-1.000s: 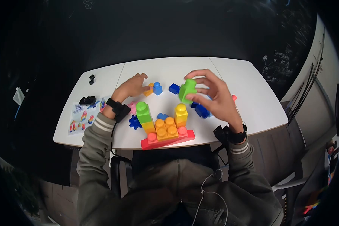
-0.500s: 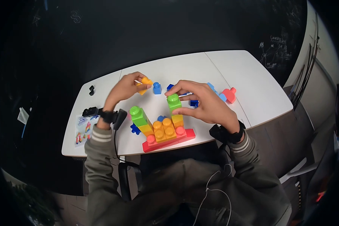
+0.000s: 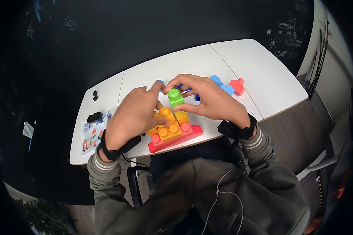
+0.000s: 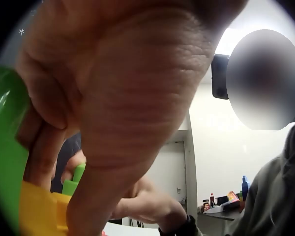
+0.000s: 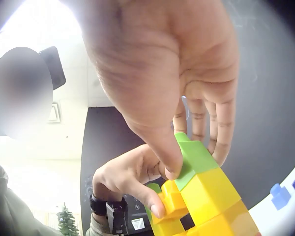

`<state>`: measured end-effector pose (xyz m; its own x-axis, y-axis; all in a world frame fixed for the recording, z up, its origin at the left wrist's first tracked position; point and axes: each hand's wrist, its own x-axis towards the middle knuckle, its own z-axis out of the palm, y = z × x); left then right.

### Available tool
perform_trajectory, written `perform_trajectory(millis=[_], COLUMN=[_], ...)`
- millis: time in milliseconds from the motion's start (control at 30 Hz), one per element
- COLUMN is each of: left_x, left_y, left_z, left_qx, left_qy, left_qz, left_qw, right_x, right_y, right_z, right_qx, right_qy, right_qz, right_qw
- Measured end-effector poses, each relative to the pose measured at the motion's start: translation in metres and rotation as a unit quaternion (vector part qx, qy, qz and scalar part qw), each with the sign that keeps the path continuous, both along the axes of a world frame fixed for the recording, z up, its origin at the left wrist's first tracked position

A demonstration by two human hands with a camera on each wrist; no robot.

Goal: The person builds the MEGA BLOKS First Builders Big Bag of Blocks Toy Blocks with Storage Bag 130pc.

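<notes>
- Since the earlier frame, the left hand [image 3: 134, 111] has carried a glossy orange plastic block with round studs [image 3: 166, 112] from beside a light-blue plastic block [image 5: 280, 197] to the stacked build, while the right hand [image 3: 210, 97] stays at the build's right-hand tower.
- That orange block now sits between the two towers, above the orange studded row [image 3: 174, 128] on a long red plastic base [image 3: 194, 134]. In the right wrist view it looks tilted; whether it touches the studs below cannot be told.
- Left thumb and fingers are clamped on the orange block, the thumb on the near side, probably because that pinch leaves the block's underside free.
- Right thumb and fingertips are clamped on a bright green plastic block with a single top stud [image 3: 175, 98], which stands on a yellow plastic block [image 3: 182, 117]. Holding it from both sides likely keeps the tower steady and out of the left hand's way.
- Both hands arch over the build from opposite sides, wrists low and outward; the left palm hides most of the left-hand tower, whose green block [image 4: 5, 147] shows close up in the left wrist view.
</notes>
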<state>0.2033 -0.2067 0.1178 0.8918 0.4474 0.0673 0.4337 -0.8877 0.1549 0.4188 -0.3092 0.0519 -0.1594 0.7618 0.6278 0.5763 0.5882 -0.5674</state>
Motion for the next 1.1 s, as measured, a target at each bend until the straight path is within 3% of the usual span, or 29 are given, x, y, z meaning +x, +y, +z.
perform_trajectory(millis=[67,100,300,433,500,733,933,1000,1100], left_x=[0.004,0.006,-0.001,-0.007,-0.003,0.002,0.002,-0.008,-0.028], left_y=[0.009,0.003,-0.008,-0.002,-0.002,-0.006,-0.006,-0.013,-0.027], left_z=[-0.018,-0.026,-0.012,-0.015,-0.020,-0.030,-0.029,-0.025,-0.011], left_qx=[0.065,0.086,0.070,0.083,0.105,0.121,0.189,0.120,0.127], left_qy=[-0.015,-0.028,0.036,0.004,0.002,-0.024,0.036,-0.012,-0.076], left_qz=[-0.045,-0.024,0.003,-0.014,-0.032,-0.037,-0.051,-0.031,-0.019], left_qw=[0.997,0.996,0.997,0.996,0.994,0.992,0.980,0.992,0.989], right_x=[-0.001,-0.001,0.003,0.007,0.008,0.015,0.032,0.052,0.074], right_y=[-0.001,-0.001,0.002,0.001,-0.002,0.000,-0.003,-0.010,-0.021], right_z=[0.000,0.001,-0.006,-0.005,-0.001,-0.003,-0.001,0.004,0.005], right_qx=[0.000,-0.002,-0.048,-0.014,-0.042,-0.050,-0.067,-0.062,-0.088], right_qy=[-0.004,-0.012,0.012,-0.002,-0.069,-0.061,-0.082,-0.093,-0.069], right_qz=[-0.002,-0.001,-0.022,-0.012,-0.042,-0.028,-0.032,-0.111,-0.213], right_qw=[1.000,1.000,0.999,1.000,0.996,0.996,0.994,0.987,0.971])
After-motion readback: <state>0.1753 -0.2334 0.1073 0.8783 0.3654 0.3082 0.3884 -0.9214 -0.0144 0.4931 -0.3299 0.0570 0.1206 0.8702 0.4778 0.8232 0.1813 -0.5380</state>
